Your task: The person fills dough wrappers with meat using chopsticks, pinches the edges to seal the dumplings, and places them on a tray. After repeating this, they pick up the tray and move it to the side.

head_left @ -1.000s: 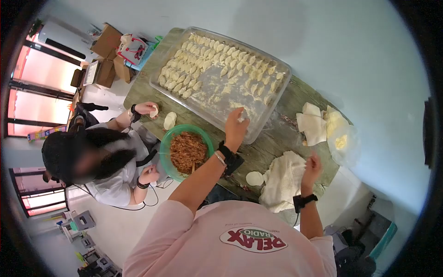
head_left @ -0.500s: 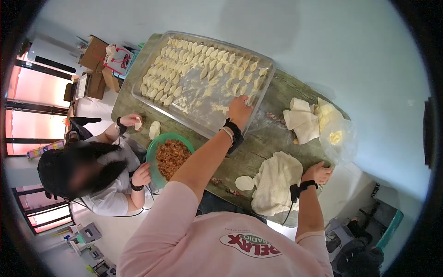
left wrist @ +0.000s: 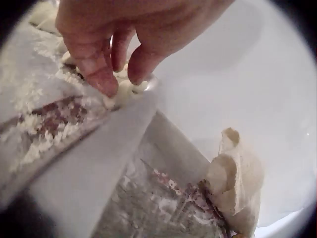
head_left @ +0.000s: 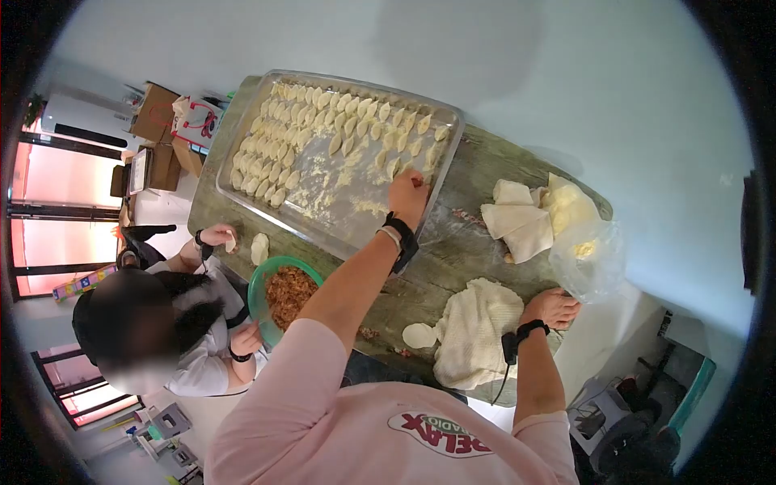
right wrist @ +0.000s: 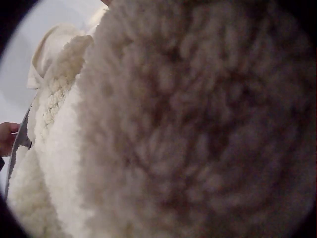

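My left hand (head_left: 408, 187) reaches onto the clear floured tray (head_left: 234, 198) near its right rim. In the left wrist view its fingers (left wrist: 99, 74) pinch a pale dumpling (left wrist: 124, 94) just inside the tray rim (left wrist: 99, 144). Rows of folded dumplings (head_left: 323, 113) fill the tray's far side. My right hand (head_left: 554, 307) rests flat on the table edge beside a white knitted cloth (head_left: 477, 327); that cloth (right wrist: 198, 124) fills the right wrist view. A round dough wrapper (head_left: 419, 335) lies left of the cloth.
A green bowl of brown filling (head_left: 283, 295) stands at the table's near left. A seated person (head_left: 162, 323) beside it holds a wrapper (head_left: 230, 241), with stacked wrappers (head_left: 259, 247) close by. Folded cloths (head_left: 517, 218) and a plastic bag of dough (head_left: 586, 242) lie at the right.
My left hand has moved farther across the tray toward the dumpling rows at the right rim. My right hand dropped from above the cloth to rest on the table edge.
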`<state>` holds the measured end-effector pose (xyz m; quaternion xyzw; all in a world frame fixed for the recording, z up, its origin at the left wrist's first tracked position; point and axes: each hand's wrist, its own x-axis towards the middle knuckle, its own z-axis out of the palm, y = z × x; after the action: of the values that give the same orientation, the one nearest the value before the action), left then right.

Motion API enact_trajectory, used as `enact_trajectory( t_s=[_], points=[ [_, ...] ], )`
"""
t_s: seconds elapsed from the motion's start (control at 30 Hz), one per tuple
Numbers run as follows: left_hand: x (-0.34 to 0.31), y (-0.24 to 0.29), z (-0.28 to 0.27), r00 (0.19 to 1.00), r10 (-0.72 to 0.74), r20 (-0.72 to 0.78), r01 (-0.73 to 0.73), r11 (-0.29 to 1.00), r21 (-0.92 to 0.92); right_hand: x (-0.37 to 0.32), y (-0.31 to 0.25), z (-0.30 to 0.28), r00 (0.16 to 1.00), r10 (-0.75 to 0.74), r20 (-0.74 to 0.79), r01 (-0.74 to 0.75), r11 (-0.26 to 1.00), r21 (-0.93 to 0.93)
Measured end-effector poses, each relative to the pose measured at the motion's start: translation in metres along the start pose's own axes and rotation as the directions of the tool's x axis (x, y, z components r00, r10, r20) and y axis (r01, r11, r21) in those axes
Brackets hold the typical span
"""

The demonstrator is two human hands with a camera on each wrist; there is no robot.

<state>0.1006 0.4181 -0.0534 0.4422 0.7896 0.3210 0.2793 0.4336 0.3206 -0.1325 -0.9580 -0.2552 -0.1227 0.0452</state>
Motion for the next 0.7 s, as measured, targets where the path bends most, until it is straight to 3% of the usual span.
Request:
enact_trajectory(
  t_s=[0.03, 0.1, 0.23, 0.3, 0.33, 0.4, 0.43, 0.5, 0.63, 0.7],
  points=[
    [-0.001, 0.005, -0.005, 1.0, 0.003, 0.004, -0.003, 1.0, 0.0, -0.001, 0.001, 0.001, 1.0, -0.009, 0.005, 0.009, 0.999, -0.041],
    [0.0, 0.015, -0.013, 0.979, 0.144, -0.144, -0.132, 0.987, 0.094, -0.001, -0.001, 0.003, 1.0, -0.013, 0.011, 0.014, 0.997, -0.078],
    [0.032, 0.029, -0.013, 0.975, 0.212, -0.068, -0.205, 0.975, 0.091, -0.002, -0.003, -0.005, 0.993, 0.006, 0.118, 0.013, 0.988, -0.154],
    [0.05, 0.035, -0.006, 0.924, 0.377, -0.069, -0.367, 0.922, 0.122, -0.004, -0.004, -0.01, 0.992, -0.003, 0.128, 0.022, 0.989, -0.144],
    [0.057, 0.038, -0.002, 0.921, 0.382, -0.071, -0.372, 0.92, 0.12, -0.005, -0.004, -0.011, 0.992, -0.005, 0.127, 0.019, 0.994, -0.105],
    [0.067, 0.044, 0.003, 0.933, 0.359, -0.022, -0.337, 0.893, 0.3, -0.004, -0.005, -0.014, 0.989, -0.008, 0.145, 0.024, 0.994, -0.103],
    [0.069, 0.049, 0.005, 0.932, 0.361, -0.022, -0.339, 0.893, 0.297, -0.003, -0.007, -0.018, 0.99, -0.007, 0.142, 0.021, 0.994, -0.103],
    [0.073, 0.056, 0.009, 0.98, 0.198, 0.015, -0.179, 0.851, 0.493, -0.004, -0.011, -0.028, 0.97, -0.005, 0.241, 0.063, 0.971, -0.231],
    [0.082, 0.051, 0.017, 0.984, 0.179, 0.02, -0.162, 0.833, 0.528, -0.001, -0.009, -0.026, 0.957, 0.006, 0.289, 0.059, 0.975, -0.215],
    [0.082, 0.054, 0.019, 0.986, 0.155, -0.06, -0.102, 0.852, 0.514, -0.001, -0.01, -0.026, 0.951, -0.006, 0.309, 0.077, 0.973, -0.217]
  ],
)
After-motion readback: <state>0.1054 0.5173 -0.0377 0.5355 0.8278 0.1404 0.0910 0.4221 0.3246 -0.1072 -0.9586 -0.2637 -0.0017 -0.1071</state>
